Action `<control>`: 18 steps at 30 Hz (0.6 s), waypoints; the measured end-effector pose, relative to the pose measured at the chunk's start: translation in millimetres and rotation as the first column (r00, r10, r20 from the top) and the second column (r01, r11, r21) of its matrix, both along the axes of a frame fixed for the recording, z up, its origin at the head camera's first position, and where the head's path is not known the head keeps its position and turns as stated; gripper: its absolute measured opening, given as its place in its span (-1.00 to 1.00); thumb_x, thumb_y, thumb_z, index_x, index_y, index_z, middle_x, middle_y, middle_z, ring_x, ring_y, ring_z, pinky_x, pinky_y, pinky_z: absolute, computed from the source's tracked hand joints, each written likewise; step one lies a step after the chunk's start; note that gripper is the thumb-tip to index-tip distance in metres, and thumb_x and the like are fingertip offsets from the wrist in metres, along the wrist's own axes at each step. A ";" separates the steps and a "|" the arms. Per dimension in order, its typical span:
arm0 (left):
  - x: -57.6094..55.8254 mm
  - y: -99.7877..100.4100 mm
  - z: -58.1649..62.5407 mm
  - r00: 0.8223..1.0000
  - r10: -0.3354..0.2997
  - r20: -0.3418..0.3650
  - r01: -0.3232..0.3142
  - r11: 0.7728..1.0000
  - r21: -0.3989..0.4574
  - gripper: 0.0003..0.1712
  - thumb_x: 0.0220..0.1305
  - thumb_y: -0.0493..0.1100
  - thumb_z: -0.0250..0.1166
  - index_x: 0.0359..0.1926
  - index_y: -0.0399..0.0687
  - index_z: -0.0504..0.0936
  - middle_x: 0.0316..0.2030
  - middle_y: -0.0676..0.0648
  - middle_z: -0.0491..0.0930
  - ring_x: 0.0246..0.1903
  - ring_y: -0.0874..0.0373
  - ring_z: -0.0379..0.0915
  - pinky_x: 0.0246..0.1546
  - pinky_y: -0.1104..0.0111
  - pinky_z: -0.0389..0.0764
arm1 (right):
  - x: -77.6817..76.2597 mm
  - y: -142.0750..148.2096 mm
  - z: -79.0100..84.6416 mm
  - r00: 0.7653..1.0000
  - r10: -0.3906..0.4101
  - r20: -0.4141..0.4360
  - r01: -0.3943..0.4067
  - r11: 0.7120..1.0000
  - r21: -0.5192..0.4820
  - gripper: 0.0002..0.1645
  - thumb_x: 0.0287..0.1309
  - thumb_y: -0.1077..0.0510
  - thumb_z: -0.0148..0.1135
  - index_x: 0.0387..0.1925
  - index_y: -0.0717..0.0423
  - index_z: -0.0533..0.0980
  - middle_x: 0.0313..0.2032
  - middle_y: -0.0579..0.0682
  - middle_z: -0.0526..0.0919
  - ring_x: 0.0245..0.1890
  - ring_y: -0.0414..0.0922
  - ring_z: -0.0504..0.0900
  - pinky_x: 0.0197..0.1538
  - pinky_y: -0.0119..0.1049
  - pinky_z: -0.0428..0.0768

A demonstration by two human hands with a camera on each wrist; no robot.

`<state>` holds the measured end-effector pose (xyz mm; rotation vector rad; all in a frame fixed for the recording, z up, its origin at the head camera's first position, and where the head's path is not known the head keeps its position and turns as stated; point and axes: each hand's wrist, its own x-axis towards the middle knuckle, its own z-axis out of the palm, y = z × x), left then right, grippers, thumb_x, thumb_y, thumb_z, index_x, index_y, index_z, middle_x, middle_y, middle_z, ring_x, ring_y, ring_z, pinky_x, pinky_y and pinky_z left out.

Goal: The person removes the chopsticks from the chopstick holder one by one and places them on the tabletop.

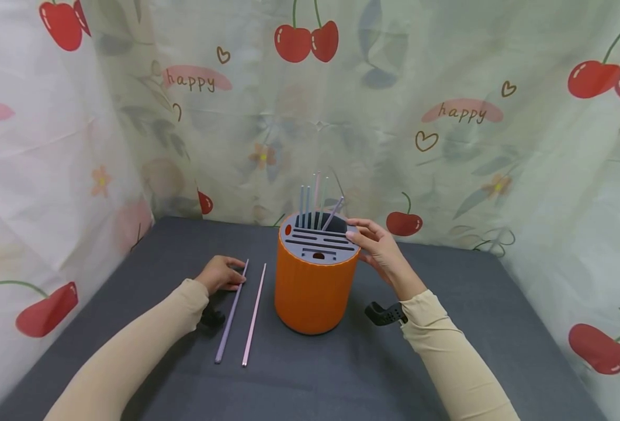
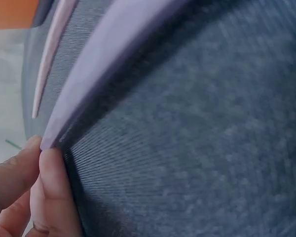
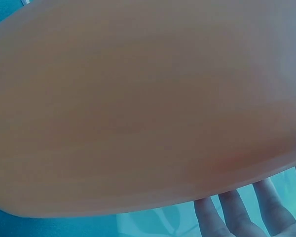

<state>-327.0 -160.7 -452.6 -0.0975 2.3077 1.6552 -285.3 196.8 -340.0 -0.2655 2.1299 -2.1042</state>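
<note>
In the head view, my left hand (image 1: pixel 221 273) pinches the far end of a purple chopstick (image 1: pixel 229 325) that slants along the table. The left wrist view shows the thumb and a finger at the tip of that purple chopstick (image 2: pixel 101 59). A pink chopstick (image 1: pixel 254 316) lies just right of it. My right hand (image 1: pixel 380 248) holds an orange utensil holder (image 1: pixel 312 292) at its upper right rim. Close up in the right wrist view, the holder's side (image 3: pixel 138 108) fills most of the picture, with several fingers (image 3: pixel 234 212) along its lower edge.
Several thin chopsticks (image 1: pixel 308 204) stand in the back compartment of the holder, and a purple one (image 1: pixel 333 213) leans right. Slots cross its grey top (image 1: pixel 294 244). A dark cloth covers the table (image 1: pixel 341 380). Behind hangs a cherry-print curtain (image 1: pixel 320 123).
</note>
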 end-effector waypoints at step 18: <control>-3.7 5.0 0.4 0.998 0.057 0.009 -0.056 0.992 -0.109 -0.37 0.00 -0.53 0.40 0.17 -0.35 0.50 -0.46 -0.13 0.47 -0.70 0.28 0.46 -0.61 0.45 0.64 | -1.2 0.4 0.0 1.000 0.002 0.007 -0.002 1.000 0.002 -0.48 0.30 0.05 0.23 0.25 0.00 0.38 0.13 -0.03 0.45 0.03 -0.12 0.51 0.03 -0.25 0.62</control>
